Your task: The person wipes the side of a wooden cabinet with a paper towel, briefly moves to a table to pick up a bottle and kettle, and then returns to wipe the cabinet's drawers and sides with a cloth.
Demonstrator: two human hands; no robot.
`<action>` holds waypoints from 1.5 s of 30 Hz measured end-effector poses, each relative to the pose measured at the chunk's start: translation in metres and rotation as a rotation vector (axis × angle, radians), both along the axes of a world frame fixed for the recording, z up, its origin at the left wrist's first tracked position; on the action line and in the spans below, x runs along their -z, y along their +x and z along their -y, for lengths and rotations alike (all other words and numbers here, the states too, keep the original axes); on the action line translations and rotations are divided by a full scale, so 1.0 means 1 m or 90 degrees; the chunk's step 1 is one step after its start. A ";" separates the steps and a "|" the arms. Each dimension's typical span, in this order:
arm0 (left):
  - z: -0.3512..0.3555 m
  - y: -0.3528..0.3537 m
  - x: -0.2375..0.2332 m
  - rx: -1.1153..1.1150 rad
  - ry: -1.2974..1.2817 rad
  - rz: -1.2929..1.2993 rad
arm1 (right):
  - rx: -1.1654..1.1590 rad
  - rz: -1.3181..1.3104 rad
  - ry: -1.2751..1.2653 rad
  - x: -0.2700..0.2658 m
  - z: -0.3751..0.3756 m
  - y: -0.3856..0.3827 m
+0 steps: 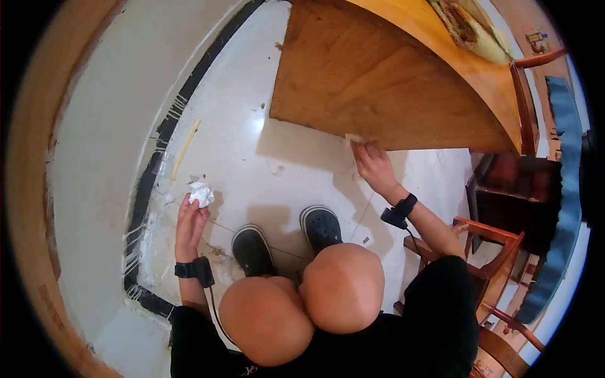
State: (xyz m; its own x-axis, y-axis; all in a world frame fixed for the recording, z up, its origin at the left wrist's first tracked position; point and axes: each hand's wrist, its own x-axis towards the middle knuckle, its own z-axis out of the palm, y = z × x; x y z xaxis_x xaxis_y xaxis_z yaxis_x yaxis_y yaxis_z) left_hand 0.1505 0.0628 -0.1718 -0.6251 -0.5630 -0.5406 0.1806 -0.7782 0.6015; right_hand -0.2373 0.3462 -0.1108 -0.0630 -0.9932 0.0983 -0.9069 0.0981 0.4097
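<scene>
My left hand is closed on a crumpled white tissue, held low over the floor near the wall at the left. My right hand pinches a small, flat, pale tan piece between thumb and fingers. That piece overlaps the lower edge of a large brown wooden panel, and I cannot tell what it is. Much of it is hidden behind the fingers. Each wrist wears a black strap with a small box and a cable.
Glossy pale tiles make up the floor, with specks of debris. Thin yellowish sticks lie by the black baseboard. Wooden chairs stand at the right, below a dark cabinet. My dark clogs are between the hands.
</scene>
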 end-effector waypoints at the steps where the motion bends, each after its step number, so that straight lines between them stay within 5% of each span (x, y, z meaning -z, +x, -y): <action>1: 0.000 0.002 -0.001 0.000 0.000 -0.007 | 0.010 -0.019 -0.074 -0.022 0.019 0.005; 7: 0.000 0.014 -0.011 -0.022 -0.007 -0.008 | 0.077 -0.162 -0.448 -0.150 0.078 0.016; 11: 0.000 0.019 -0.001 -0.018 -0.005 0.004 | 0.065 -0.231 -0.550 -0.147 0.089 -0.006; 22: 0.000 0.013 0.005 0.006 0.005 -0.026 | -0.006 -0.047 -0.143 -0.014 0.054 -0.005; 28: -0.003 0.018 0.009 -0.017 0.002 0.002 | 0.005 -0.020 -0.292 -0.058 0.033 0.002; 32: -0.003 0.014 -0.002 -0.004 -0.004 -0.005 | 0.156 -0.259 -0.506 -0.146 0.037 -0.011; 45: -0.004 0.014 0.003 -0.005 -0.001 0.019 | 0.005 -0.148 -0.345 -0.072 0.027 -0.027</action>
